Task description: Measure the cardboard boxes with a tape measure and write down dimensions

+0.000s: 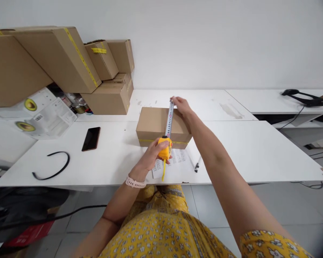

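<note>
A closed brown cardboard box with yellow tape along its front side lies on the white table. My left hand is wrapped round a yellow tape measure at the box's near side, its yellow strap hanging down. The white blade runs out across the top of the box. At the far edge, my right hand pinches the blade's end. Partly under the box and my left hand is a printed sheet of paper. A pen lies just right of the sheet.
Stacked cardboard boxes and white avocado-printed boxes stand at the left. A phone and a black headband lie on the table. A black-framed object sits at the far right.
</note>
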{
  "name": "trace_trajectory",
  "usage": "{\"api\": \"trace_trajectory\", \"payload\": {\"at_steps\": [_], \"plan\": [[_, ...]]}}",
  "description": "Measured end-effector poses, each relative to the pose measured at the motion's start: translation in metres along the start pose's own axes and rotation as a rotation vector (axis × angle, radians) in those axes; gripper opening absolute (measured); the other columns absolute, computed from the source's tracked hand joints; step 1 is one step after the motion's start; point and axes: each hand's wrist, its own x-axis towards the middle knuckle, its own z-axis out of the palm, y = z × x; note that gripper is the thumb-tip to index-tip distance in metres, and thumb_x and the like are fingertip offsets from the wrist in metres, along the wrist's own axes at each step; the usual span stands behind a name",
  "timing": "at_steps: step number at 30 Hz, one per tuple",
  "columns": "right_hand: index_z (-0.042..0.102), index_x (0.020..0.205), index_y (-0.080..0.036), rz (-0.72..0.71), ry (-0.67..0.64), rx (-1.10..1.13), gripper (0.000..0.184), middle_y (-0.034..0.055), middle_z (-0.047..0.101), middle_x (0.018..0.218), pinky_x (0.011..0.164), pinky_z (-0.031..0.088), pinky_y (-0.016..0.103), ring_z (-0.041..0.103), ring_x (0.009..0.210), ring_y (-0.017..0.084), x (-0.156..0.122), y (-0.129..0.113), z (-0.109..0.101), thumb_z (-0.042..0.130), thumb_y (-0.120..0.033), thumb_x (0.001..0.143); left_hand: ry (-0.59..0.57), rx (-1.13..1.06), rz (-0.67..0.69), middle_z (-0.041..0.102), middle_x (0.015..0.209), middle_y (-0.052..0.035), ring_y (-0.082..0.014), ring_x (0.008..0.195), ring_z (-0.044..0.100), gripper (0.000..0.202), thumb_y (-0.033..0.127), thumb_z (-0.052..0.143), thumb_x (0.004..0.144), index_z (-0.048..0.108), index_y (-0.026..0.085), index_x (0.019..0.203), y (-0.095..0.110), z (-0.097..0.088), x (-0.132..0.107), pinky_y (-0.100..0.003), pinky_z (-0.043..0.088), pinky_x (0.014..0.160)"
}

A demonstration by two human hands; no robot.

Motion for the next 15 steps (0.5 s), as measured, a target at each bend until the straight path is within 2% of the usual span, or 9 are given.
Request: {"api": "trace_trajectory", "payload": {"at_steps": [3, 5, 6, 8, 10, 13, 15], "plan": [[0.068, 0.111, -0.024, -0.071, 0.165, 0.071, 0.052, 0.006, 0.069, 0.097, 0.087, 0.049, 0.032, 0.063, 0.095, 0.018, -0.032, 0.0, -0.035, 0.043, -0.067, 0.097, 0.157, 0.044, 0.189, 0.066, 0.104, -0.0037, -0.0162, 0.066, 0.069, 0.05, 0.05, 0.081, 0.069, 0.059, 0.026, 0.107, 0.003, -0.024, -0.019, -0.028, 0.056, 0.048], [0.068, 0.114, -0.023, -0.062, 0.314, -0.013, 0.06, 0.0061, 0.067, 0.089, 0.084, 0.049, 0.033, 0.063, 0.09, 0.02, -0.07, 0.011, -0.057, 0.036, -0.071, 0.097, 0.319, 0.095, 0.301, 0.065, 0.103, -0.0011, -0.0164, 0.068, 0.07, 0.057, 0.046, 0.083, 0.067, 0.056, 0.028, 0.114, -0.001, -0.049, -0.026, -0.028, 0.058, 0.051], [0.068, 0.117, -0.024, -0.039, 0.348, -0.079, 0.063, 0.0052, 0.066, 0.084, 0.083, 0.049, 0.034, 0.063, 0.087, 0.02, -0.091, 0.019, -0.064, 0.033, -0.072, 0.097, 0.389, 0.117, 0.325, 0.064, 0.101, -0.0004, -0.0166, 0.068, 0.07, 0.058, 0.046, 0.083, 0.067, 0.055, 0.028, 0.114, -0.004, -0.062, -0.026, -0.029, 0.059, 0.052], [0.065, 0.127, -0.026, 0.018, 0.295, -0.209, 0.064, 0.0023, 0.064, 0.076, 0.084, 0.048, 0.035, 0.061, 0.078, 0.02, -0.131, 0.035, -0.069, 0.03, -0.071, 0.098, 0.454, 0.136, 0.304, 0.064, 0.098, -0.0002, -0.0173, 0.069, 0.071, 0.055, 0.05, 0.08, 0.068, 0.054, 0.025, 0.109, -0.01, -0.086, -0.019, -0.029, 0.059, 0.053], [0.06, 0.137, -0.03, 0.032, 0.171, -0.231, 0.061, 0.0015, 0.067, 0.083, 0.083, 0.048, 0.035, 0.061, 0.078, 0.02, -0.157, 0.044, -0.065, 0.037, -0.069, 0.097, 0.434, 0.118, 0.252, 0.063, 0.094, -0.0008, -0.0176, 0.068, 0.071, 0.053, 0.055, 0.076, 0.069, 0.054, 0.022, 0.104, -0.013, -0.102, -0.007, -0.029, 0.058, 0.054], [0.062, 0.134, -0.031, -0.028, 0.083, -0.217, 0.059, 0.0014, 0.069, 0.093, 0.079, 0.047, 0.032, 0.058, 0.079, 0.019, -0.166, 0.034, -0.057, 0.059, -0.067, 0.087, 0.393, 0.096, 0.249, 0.063, 0.091, -0.0015, -0.0169, 0.065, 0.069, 0.056, 0.059, 0.074, 0.067, 0.054, 0.02, 0.101, -0.001, -0.107, 0.005, -0.028, 0.056, 0.052], [0.065, 0.13, -0.029, -0.08, 0.089, -0.243, 0.06, 0.0009, 0.067, 0.088, 0.075, 0.046, 0.031, 0.055, 0.076, 0.018, -0.156, 0.017, -0.058, 0.067, -0.066, 0.083, 0.378, 0.121, 0.305, 0.063, 0.093, -0.0026, -0.017, 0.065, 0.069, 0.055, 0.058, 0.075, 0.068, 0.054, 0.021, 0.103, 0.016, -0.102, 0.007, -0.027, 0.054, 0.051]]}}
